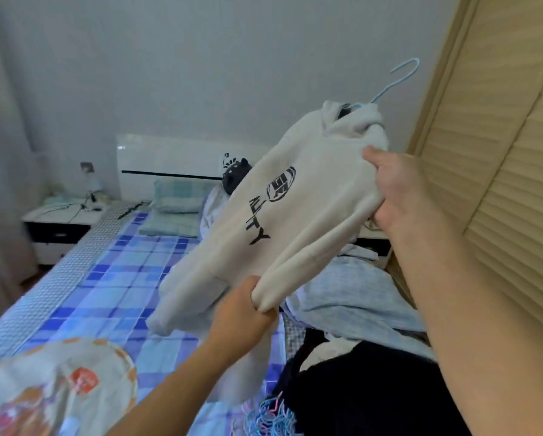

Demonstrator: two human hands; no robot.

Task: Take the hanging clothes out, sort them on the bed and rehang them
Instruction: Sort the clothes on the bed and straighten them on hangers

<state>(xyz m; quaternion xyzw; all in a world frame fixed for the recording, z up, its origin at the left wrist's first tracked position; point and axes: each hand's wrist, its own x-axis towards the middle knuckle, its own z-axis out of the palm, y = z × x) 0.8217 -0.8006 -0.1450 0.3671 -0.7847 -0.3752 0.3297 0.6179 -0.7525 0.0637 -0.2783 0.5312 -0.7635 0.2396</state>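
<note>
Item 1. Bed (112, 272), lower left and centre of the frame: blue-and-white checked sheet, white headboard at centre. Carried on it: one pale blue-green pillow (177, 196) below the headboard; one round printed cushion or bag (56, 385) with orange trim at lower left; one heap of pale blue and white clothes (352, 297) at right centre; one heap of dark clothes (367, 385) at lower right; a tangle of loose blue wire hangers (270, 416) at the bottom edge, too knotted to count.

Item 2. White hoodie (298, 199), one, with black lettering and an oval emblem on the front. Held in the air above the bed, tilted so that its neck points to the upper right and its hem to the lower left. One light blue hanger (399, 80) sits in its neck, the hook standing clear against the wall.

Item 3. Hands, two. Left hand (248, 313), lower centre: fingers curled round a bunched sleeve end or fold of the hoodie, gripping from below. Right hand (396, 190), right centre: fingers and thumb pinched on the hoodie's shoulder region, just below the hanger. The hoodie spans between the two hands.

Item 4. Wardrobe door (500, 152), one, louvred light wood, along the right edge of the frame.

Item 5. Nightstand (59, 228), one, white with a dark drawer front, middle left beside the bed; its tabletop carries cables and small objects too blurred to tell apart.
</note>
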